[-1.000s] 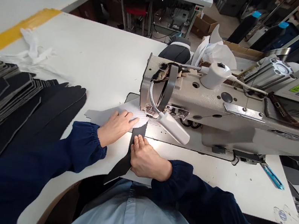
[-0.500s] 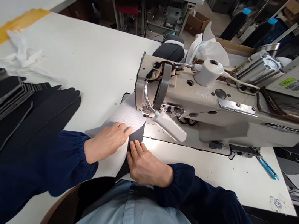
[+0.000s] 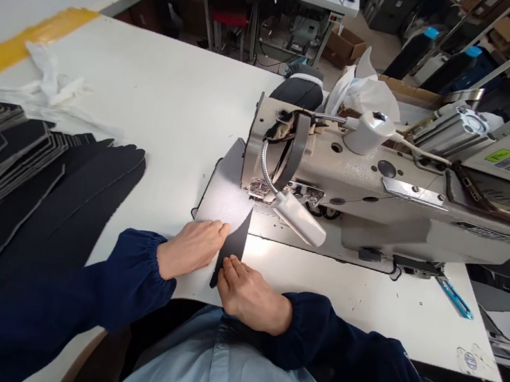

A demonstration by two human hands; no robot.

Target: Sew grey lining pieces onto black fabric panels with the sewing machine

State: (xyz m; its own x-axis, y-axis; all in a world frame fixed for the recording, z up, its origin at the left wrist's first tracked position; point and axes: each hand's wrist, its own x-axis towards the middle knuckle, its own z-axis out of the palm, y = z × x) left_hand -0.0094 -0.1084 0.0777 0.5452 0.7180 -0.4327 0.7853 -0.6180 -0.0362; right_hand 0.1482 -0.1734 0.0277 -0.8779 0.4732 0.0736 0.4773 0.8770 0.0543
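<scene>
On the left I see stacked dark pieces (image 3: 84,188). My left hand (image 3: 194,247) has bunched fingers on the pale fabric (image 3: 223,195), its far end by the sewing machine's (image 3: 310,151) needle area. Nearer, my right hand's (image 3: 253,295) narrowed fingers touch the dark strip (image 3: 233,243). I can't tell if either pinches.

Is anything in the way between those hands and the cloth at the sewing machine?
Nothing visible. The left hand touches the pale cloth, and the right hand touches the black cloth. Both pieces reach the sewing machine; its white lamp hangs to their right, not between hands and cloth.
</scene>
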